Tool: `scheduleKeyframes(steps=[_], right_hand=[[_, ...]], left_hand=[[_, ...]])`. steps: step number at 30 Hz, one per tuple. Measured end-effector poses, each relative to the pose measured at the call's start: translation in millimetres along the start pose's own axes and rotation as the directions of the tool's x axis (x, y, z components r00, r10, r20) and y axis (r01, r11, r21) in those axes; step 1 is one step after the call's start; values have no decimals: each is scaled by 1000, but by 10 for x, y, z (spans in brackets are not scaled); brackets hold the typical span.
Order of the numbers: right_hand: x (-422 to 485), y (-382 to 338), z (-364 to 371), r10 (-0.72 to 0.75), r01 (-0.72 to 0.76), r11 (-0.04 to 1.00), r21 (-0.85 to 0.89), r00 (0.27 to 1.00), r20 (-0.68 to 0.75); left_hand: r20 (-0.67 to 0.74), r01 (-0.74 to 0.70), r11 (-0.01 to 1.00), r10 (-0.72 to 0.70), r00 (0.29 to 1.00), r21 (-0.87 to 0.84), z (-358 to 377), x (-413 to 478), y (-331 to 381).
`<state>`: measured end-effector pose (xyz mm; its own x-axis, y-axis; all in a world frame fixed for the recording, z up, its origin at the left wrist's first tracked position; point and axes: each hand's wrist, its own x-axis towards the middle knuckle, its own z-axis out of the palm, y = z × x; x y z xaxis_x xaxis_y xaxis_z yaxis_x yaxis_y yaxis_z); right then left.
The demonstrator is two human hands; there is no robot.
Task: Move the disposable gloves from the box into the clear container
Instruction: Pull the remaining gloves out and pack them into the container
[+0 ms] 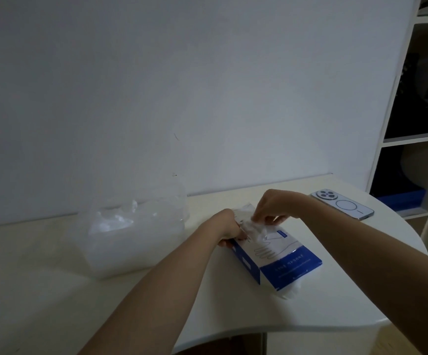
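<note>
A white and blue glove box lies flat on the white table, right of centre. Thin clear gloves stick out of its far end. My right hand pinches this bunch of gloves from above. My left hand grips the far left corner of the box, fingers curled round its edge. The clear container stands to the left of the box, near the wall, with crumpled clear gloves showing inside it.
A phone lies face down at the table's far right. A white shelf unit with dark items stands at the right. The wall runs along the table's back. The table's front edge curves in at the lower right.
</note>
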<state>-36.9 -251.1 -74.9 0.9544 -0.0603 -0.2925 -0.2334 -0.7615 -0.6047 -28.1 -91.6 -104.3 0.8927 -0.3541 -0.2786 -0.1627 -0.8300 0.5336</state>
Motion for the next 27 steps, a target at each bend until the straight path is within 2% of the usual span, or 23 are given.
scheduleKeyframes(steps=[4,6,8,9,11,12,13,15,17,18,20,22,24,27], right_hand=[[38,-1,-21,-127,172,973,156,957,-262],[61,-9,-39,-95,202,925,322,943,-319],[36,-12,-38,-89,172,886,431,974,-206],[6,-16,-37,-88,123,910,396,991,-105],[-46,-10,-12,-55,47,977,208,998,35],[-58,-12,-6,-43,38,989,143,999,31],[-56,-24,-2,-66,70,987,143,997,-33],[-15,-48,-18,-146,235,904,358,955,-259],[-27,-83,-86,-140,393,678,622,899,-415],[-29,-99,-130,-132,428,596,680,887,-443],[-49,-126,-186,-147,434,570,698,889,-433],[-64,-135,-200,-173,422,593,686,899,-403],[-58,-137,-197,-200,430,620,657,896,-397],[-45,-181,-176,-229,450,650,612,885,-406]], left_hand=[[5,15,1000,-15,1000,3,5,13,6],[0,18,1000,-18,1000,8,6,26,0],[0,18,1000,-18,1000,13,9,35,-1],[3,22,1000,-22,1000,19,7,32,3],[9,26,999,-26,1000,28,4,31,5],[9,26,999,-26,1000,25,1,33,5],[8,26,999,-26,1000,20,-2,24,6],[5,27,1000,-27,1000,13,-2,12,9],[5,20,1000,-20,1000,0,1,2,8],[5,13,1000,-13,1000,-11,-9,-17,8],[14,-3,1000,3,1000,-31,-44,-52,1],[-2,-26,995,26,1000,-94,-113,-91,1],[-84,-54,973,36,996,-224,-219,-135,38],[-266,-115,844,-33,964,-524,-447,-202,113]])
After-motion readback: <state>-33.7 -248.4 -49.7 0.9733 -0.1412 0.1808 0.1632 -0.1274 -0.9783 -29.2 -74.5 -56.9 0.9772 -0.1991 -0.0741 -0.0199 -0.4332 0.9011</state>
